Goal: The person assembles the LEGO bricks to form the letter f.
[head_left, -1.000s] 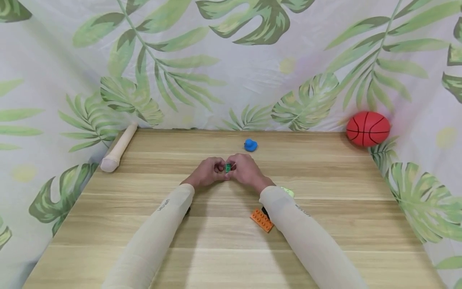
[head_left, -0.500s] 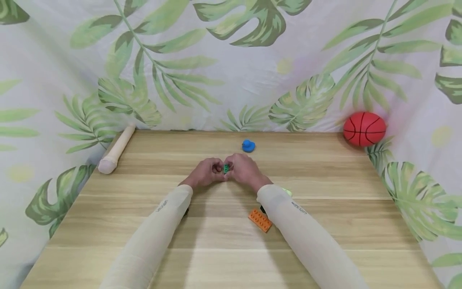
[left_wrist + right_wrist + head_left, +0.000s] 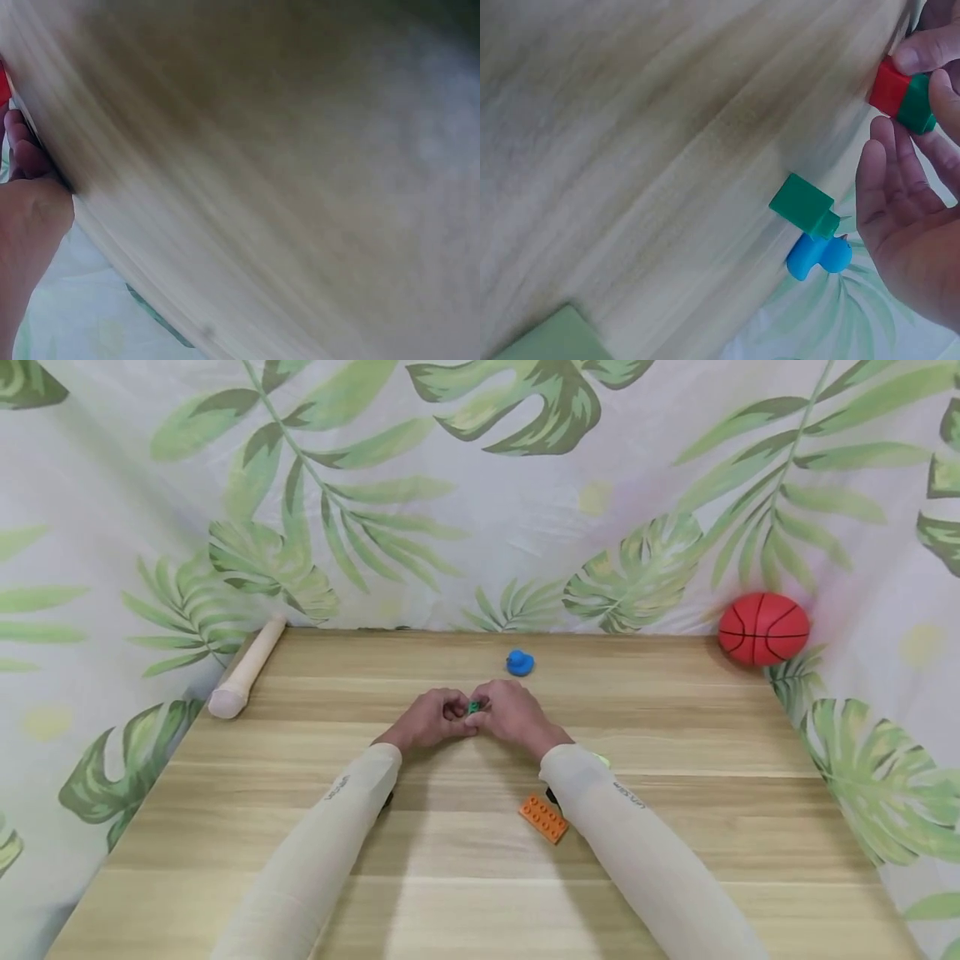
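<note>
Two-hand grip: stacked blocks held over the tabletop [image 3: 465, 910].
Left hand [image 3: 429, 717] fingers clamp the red block [image 3: 889, 88]; right hand [image 3: 513, 714] fingers pinch the green block [image 3: 915, 105], probably steadying both. Long axis near upright, green studs up. Head view: blue duck [image 3: 520, 662], one o'clock; orange brick [image 3: 543, 819], five o'clock.
</note>
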`<control>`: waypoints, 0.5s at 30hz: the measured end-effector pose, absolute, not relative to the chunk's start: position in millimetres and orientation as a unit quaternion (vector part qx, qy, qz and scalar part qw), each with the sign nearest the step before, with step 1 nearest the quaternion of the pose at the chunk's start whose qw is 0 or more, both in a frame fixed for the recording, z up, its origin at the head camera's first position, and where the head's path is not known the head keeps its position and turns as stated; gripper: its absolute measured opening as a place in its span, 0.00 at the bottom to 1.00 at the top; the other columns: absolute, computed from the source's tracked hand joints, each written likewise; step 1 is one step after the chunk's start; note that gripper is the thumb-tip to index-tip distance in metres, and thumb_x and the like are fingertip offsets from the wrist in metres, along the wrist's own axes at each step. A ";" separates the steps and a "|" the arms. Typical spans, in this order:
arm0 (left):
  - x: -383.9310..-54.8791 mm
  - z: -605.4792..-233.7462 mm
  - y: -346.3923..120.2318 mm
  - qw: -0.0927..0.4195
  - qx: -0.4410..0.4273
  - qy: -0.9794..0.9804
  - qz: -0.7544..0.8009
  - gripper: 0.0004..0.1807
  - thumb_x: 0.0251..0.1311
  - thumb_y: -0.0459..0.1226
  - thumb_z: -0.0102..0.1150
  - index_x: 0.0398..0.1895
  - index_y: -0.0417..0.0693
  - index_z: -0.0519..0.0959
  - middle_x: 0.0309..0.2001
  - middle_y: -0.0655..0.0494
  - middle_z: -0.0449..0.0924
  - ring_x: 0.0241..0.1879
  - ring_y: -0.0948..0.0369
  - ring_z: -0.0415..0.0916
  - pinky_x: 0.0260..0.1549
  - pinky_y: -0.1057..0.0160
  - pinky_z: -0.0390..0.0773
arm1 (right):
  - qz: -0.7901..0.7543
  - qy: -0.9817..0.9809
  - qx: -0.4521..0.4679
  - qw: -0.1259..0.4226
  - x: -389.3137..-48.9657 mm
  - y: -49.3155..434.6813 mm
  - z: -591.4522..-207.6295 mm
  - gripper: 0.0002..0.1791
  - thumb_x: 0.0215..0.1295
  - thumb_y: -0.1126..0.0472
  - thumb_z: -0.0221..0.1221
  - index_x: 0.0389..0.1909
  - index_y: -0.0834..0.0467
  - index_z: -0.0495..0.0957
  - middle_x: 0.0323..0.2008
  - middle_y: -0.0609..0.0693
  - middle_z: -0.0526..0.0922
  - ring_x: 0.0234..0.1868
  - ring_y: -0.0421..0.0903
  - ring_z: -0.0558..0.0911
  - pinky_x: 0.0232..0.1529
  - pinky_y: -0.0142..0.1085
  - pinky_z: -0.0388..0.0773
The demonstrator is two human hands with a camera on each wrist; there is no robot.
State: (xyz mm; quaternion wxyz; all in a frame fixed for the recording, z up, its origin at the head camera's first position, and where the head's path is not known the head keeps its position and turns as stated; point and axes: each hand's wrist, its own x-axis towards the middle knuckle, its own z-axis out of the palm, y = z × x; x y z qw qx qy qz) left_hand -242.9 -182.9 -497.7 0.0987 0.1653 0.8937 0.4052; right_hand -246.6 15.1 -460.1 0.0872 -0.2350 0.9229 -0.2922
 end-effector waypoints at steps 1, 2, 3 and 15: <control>-243.4 -497.3 -183.1 0.100 0.168 0.892 0.407 0.11 0.63 0.36 0.78 0.45 0.44 0.86 0.40 0.51 0.85 0.41 0.61 0.76 0.44 0.68 0.76 | -0.292 0.924 -0.233 0.087 -247.3 15.2 -459.7 0.11 0.68 0.53 0.74 0.46 0.53 0.91 0.47 0.49 0.92 0.50 0.48 0.87 0.55 0.45 0.85; -243.8 -496.8 -183.4 0.101 0.170 0.891 0.409 0.11 0.64 0.36 0.77 0.45 0.44 0.87 0.41 0.51 0.85 0.41 0.61 0.77 0.44 0.67 0.76 | -0.291 0.924 -0.232 0.087 -248.1 15.2 -459.0 0.11 0.68 0.53 0.74 0.45 0.53 0.91 0.47 0.49 0.92 0.50 0.48 0.87 0.55 0.45 0.85; -244.2 -496.0 -183.7 0.102 0.169 0.890 0.411 0.11 0.64 0.36 0.77 0.46 0.44 0.87 0.41 0.51 0.85 0.40 0.61 0.77 0.44 0.67 0.77 | -0.290 0.924 -0.232 0.087 -248.9 15.0 -458.4 0.11 0.67 0.53 0.75 0.45 0.53 0.91 0.46 0.49 0.92 0.49 0.47 0.87 0.54 0.45 0.84; -244.3 -498.4 -184.3 0.109 0.160 0.886 0.422 0.10 0.64 0.36 0.77 0.46 0.44 0.87 0.39 0.53 0.85 0.38 0.64 0.76 0.42 0.69 0.76 | -0.298 0.924 -0.211 0.114 -247.8 13.1 -456.6 0.09 0.68 0.53 0.74 0.44 0.53 0.91 0.49 0.50 0.92 0.49 0.47 0.84 0.55 0.45 0.83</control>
